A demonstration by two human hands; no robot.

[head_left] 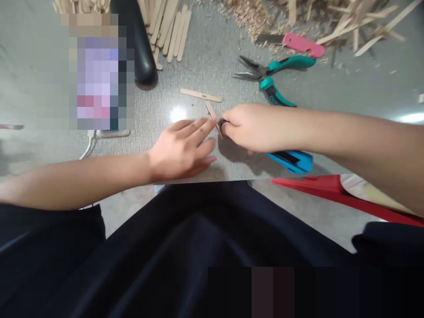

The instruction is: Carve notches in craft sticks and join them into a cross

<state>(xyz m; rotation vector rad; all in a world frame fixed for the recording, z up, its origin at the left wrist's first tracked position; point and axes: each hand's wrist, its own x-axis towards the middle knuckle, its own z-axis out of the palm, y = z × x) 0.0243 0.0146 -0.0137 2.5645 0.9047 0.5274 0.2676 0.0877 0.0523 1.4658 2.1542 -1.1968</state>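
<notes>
A short wooden craft stick lies slanted on the table between my two hands. My left hand rests flat with its fingers stretched out, their tips touching the stick. My right hand is closed around a blue utility knife; its handle juts out below the wrist, and a dark tip shows at my fingertips beside the stick. The blade's contact with the wood is hidden by my fingers. Just beyond lies another craft stick with a small dark slot or mark near its middle.
Past my right hand lie green-handled pliers, jaws apart, and a pink-handled knife. Wood shavings and split sticks are heaped behind. A stack of craft sticks, a black rounded object and a blurred-out device with a cable are at left.
</notes>
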